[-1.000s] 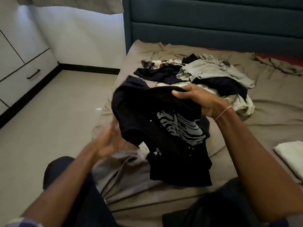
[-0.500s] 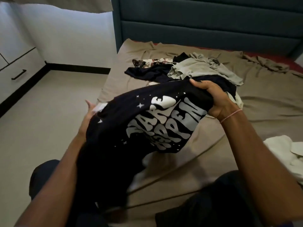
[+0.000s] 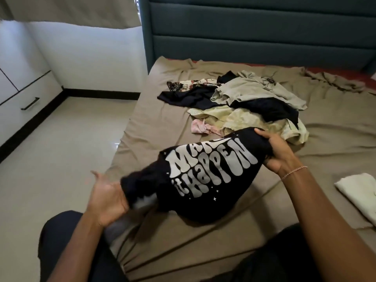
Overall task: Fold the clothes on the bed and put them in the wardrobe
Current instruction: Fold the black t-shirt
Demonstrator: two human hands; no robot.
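Note:
A black T-shirt with large white lettering hangs bunched between my hands, low over the bed and its tan sheet. My right hand grips its upper right end, fingers curled into the cloth. At the lower left end, my left hand lies palm up with the thumb out, and the blurred cloth rests against its fingers. Behind the shirt lies a heap of unfolded clothes: grey, black, pale green, a patterned piece and a small pink one.
A folded white garment lies at the bed's right edge. The teal padded headboard stands behind. White wardrobe fronts with a black drawer handle line the left wall, across a pale tiled floor. My knees sit at the bed's near edge.
The black shirt has turned over and come down closer to the sheet, showing its lettering fully. My left hand has slid from behind the cloth to its lower left end, palm up.

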